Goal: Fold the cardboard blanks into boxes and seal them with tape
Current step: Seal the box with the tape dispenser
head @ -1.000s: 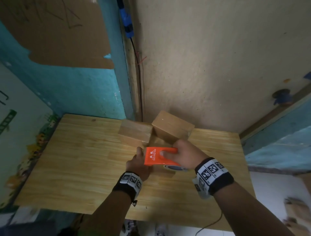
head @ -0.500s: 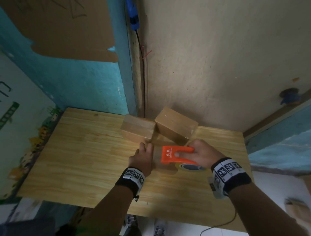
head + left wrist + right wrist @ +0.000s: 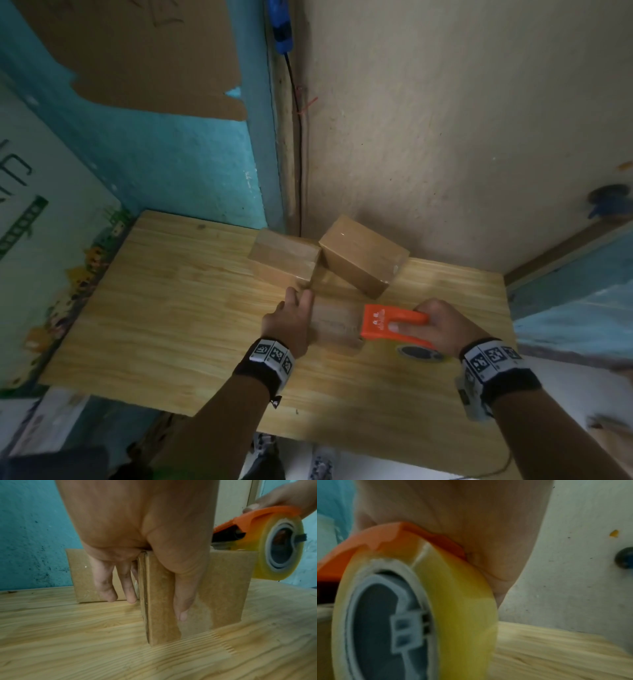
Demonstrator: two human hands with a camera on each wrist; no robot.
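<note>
A small cardboard box [image 3: 334, 323] stands on the wooden table [image 3: 171, 308]. My left hand [image 3: 298, 308] holds its left end. In the left wrist view the left hand [image 3: 156, 605] clasps a corner of the box [image 3: 223, 582], thumb on the near face and fingers down the end face. My right hand [image 3: 421, 325] grips an orange tape dispenser [image 3: 390, 323] at the box's right end, and the tape roll [image 3: 419, 353] hangs past that end. In the right wrist view the yellowish roll [image 3: 453, 595] fills the frame under the orange dispenser [image 3: 385, 536].
Two closed cardboard boxes [image 3: 284, 260] [image 3: 363, 257] sit at the table's back by the wall corner, just beyond the box I hold. A black cable [image 3: 298, 144] runs down the corner. The table's front edge [image 3: 342, 438] is close to my forearms.
My right hand has drawn the orange dispenser rightward across the box's top, from its left end to its right end. My left hand has kept its hold on the left end.
</note>
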